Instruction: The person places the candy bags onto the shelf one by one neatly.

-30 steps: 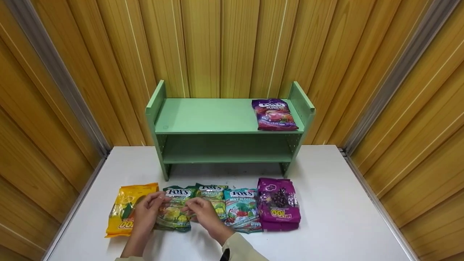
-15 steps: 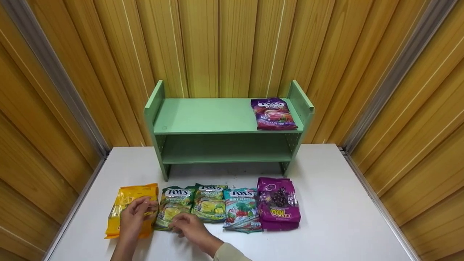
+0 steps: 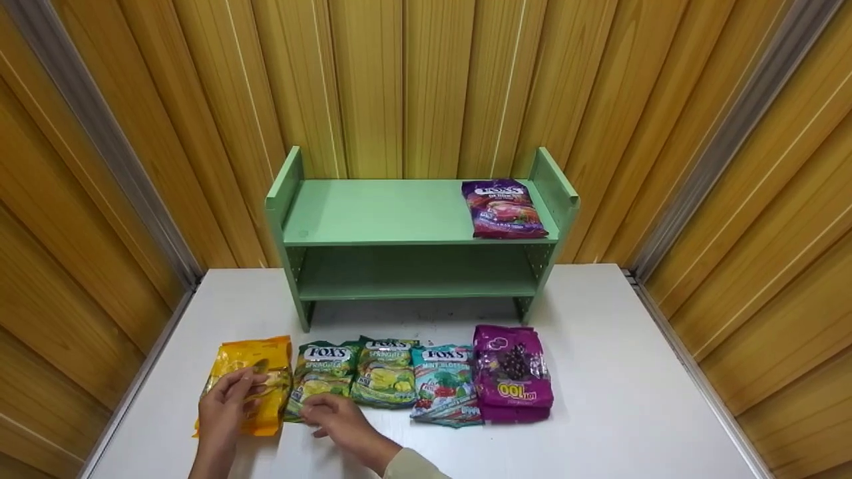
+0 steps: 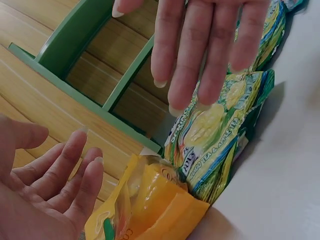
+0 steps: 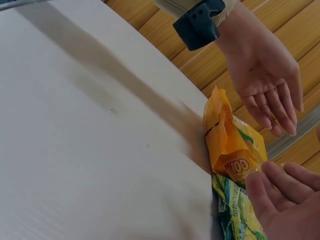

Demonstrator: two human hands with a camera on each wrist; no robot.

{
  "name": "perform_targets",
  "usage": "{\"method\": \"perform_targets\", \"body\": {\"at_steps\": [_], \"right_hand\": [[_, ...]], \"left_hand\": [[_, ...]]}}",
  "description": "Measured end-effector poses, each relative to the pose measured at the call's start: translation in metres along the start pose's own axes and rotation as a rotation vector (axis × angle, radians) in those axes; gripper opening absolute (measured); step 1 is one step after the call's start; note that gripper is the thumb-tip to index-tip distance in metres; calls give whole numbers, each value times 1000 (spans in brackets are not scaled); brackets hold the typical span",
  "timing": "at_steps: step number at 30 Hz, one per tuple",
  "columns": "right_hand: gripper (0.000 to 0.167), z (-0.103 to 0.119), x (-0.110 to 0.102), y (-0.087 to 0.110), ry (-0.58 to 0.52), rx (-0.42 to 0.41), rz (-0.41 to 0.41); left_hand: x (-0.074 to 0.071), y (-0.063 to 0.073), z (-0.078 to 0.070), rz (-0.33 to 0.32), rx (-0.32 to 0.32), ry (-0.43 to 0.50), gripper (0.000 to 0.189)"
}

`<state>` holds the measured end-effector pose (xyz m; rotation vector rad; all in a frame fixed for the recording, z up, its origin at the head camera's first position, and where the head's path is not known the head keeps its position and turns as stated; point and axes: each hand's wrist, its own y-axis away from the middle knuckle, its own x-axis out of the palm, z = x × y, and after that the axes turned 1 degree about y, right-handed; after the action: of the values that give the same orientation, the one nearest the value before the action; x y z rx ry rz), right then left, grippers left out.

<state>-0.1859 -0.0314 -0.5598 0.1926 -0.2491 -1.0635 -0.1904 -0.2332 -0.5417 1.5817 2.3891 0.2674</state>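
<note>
In the head view my left hand (image 3: 223,412) hovers over a yellow candy bag (image 3: 271,414), its fingers loosely bent and holding nothing. Just right of it, my right hand (image 3: 341,422) is above the lower part of a green Fox's candy bag (image 3: 325,364), also holding nothing. The left wrist view has the left hand (image 4: 55,185) beside the yellow bag (image 4: 160,205) and the right hand (image 4: 205,45) over the green bag (image 4: 210,125), fingers extended. Both hands look apart from the bags in the right wrist view, with the yellow bag (image 5: 230,140) between them.
Further right in the row lie a second green bag (image 3: 385,379), a teal Fox's bag (image 3: 443,386) and a purple bag (image 3: 514,372). Behind them stands a green two-tier shelf (image 3: 373,209), with a purple Fox's bag (image 3: 504,209) on its top right. Wood-patterned walls enclose the white table (image 3: 612,372).
Both hands have moved left and toward the person, the left from beside the first green bag to over the yellow one. The right hand has uncovered the second green bag. The bags stay put.
</note>
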Motion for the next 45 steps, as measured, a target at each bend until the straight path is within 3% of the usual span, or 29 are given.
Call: {"method": "perform_targets", "body": {"at_steps": [4,9,21,26,36,45], "right_hand": [[32,1,4,-4,-21,6,8],[37,2,6,-9,-22,11,43],[32,20,6,-19,29,-58,32],[32,23,4,-24,64,-29,32],[31,19,6,-36,136,-30,81],[39,9,17,-43,120,7,92]], "left_hand": [[-5,-1,2,-33,12,-29,44],[-12,-2,5,-68,-16,-65,45],[-24,-10,5,-179,-61,-58,53],[-29,-14,7,-221,-82,-78,49],[-43,-22,17,-230,-85,-66,57],[-49,-31,27,-233,-144,-65,63]]}}
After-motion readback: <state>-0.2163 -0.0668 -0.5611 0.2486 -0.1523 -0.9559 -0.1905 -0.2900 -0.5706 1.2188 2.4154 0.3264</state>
